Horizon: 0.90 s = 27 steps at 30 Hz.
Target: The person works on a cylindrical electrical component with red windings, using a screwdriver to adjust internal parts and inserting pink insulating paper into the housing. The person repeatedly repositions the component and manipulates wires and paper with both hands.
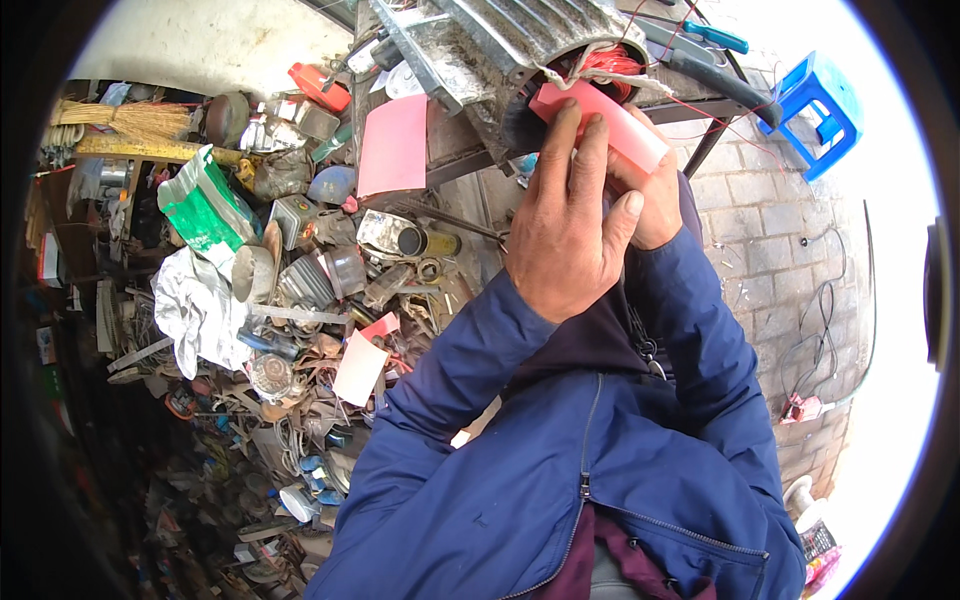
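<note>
A bent piece of pink insulation sheet (600, 124) lies between my hands, in front of the open end of a finned motor housing (536, 34). My left hand (566, 217) presses its fingertips onto the sheet's upper face, its thumb standing away. From beneath, my right hand (654, 214) grips the sheet; its fingers are mostly hidden. Red wire windings (611, 60) show inside the housing, behind the sheet. A pale cord (574, 79) and thin red leads hang at its mouth. Another pink sheet (394, 146) rests at the bench's left edge.
Left of me spreads a heap of scrap parts, with a green bag (206, 202), a white bag (196, 307) and pink offcuts (360, 367). A blue plastic stool (821, 112) stands on the paving at right, near a loose black cable (829, 330). A teal-handled tool (716, 36) lies on the bench.
</note>
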Motion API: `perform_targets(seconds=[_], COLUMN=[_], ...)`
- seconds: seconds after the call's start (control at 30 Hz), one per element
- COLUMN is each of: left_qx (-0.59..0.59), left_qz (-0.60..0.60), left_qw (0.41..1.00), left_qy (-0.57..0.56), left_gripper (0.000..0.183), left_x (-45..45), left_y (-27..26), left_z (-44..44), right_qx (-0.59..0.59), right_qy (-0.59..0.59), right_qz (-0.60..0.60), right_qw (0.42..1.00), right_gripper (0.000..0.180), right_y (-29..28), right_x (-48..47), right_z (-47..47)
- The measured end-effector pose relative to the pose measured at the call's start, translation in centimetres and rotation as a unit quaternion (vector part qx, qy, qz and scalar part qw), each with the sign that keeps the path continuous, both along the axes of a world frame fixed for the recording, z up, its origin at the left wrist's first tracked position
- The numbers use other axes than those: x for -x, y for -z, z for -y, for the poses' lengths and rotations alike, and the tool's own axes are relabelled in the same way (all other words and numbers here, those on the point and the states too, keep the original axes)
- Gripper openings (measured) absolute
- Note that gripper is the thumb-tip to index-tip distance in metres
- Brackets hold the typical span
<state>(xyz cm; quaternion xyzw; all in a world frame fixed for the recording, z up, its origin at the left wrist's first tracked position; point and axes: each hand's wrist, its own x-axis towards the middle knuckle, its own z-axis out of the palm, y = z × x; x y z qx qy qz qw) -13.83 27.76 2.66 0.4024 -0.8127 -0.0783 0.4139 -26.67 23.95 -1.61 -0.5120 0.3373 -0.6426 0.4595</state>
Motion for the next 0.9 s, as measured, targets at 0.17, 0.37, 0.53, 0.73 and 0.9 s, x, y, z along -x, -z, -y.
perform_targets(seconds=[0.17,0.37,0.53,0.73,0.9], left_qx=[0.0,-0.009,-0.004,0.009,-0.035], left_qz=[0.028,0.033,0.028,0.032,-0.015], left_qw=[0.999,0.999,0.999,0.998,0.999], left_qy=[-0.027,-0.032,-0.036,-0.055,-0.022], left_gripper=[0.067,0.069,0.066,0.063,0.052], left_x=[0.0,0.7,1.3,1.8,1.9], left_y=[0.2,-0.1,-0.8,-0.8,-1.6], left_z=[0.3,0.6,1.5,1.7,1.5], right_qx=[-0.003,-0.034,0.031,-0.064,-0.093], right_qy=[-0.032,-0.067,-0.081,-0.095,-0.011], right_qz=[0.019,0.092,0.179,0.244,0.118], right_qw=[0.999,0.993,0.98,0.963,0.989], right_gripper=[0.022,0.033,0.041,0.039,0.044], right_y=[1.0,1.1,0.6,1.5,2.5], right_x=[0.0,0.1,-0.5,-0.4,-0.6], right_z=[1.2,1.3,1.0,0.9,1.2])
